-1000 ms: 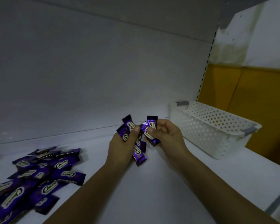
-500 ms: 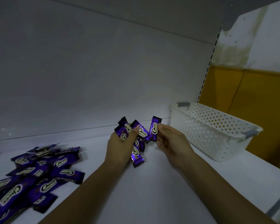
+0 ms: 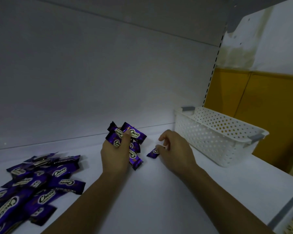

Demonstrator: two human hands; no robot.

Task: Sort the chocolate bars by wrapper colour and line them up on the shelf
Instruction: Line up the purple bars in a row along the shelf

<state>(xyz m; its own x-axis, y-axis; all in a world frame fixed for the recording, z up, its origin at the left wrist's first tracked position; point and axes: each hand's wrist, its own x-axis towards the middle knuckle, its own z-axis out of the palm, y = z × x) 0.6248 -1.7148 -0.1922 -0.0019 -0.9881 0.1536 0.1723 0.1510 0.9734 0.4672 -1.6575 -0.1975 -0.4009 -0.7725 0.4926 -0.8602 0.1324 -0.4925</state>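
Fingers of the right hand (image 3: 174, 149) pinch one purple bar (image 3: 153, 153) by its right end. The bar sticks out to the left, toward the other hand, with its long side running mostly left to right. It is very low over the shelf (image 3: 159, 196); I cannot tell if it touches. The left hand (image 3: 114, 154) is just beside it and grips a bunch of purple bars (image 3: 134, 135), spread like a fan, thumb on top. The right hand is lower and nearer the shelf, so I think it is putting this bar down to start a row. The next bar would come from the bunch, a short reach to the left.

Off to the left lies a messy pile (image 3: 41, 181) of the same purple bars, not lined up. Every wrapper I can see is purple. On the right stands a white basket (image 3: 227, 141) with holes, near the right hand but not touching it. The shelf is white and smooth, with a plain back panel (image 3: 108, 73). Past it is a yellow wall (image 3: 260, 107).
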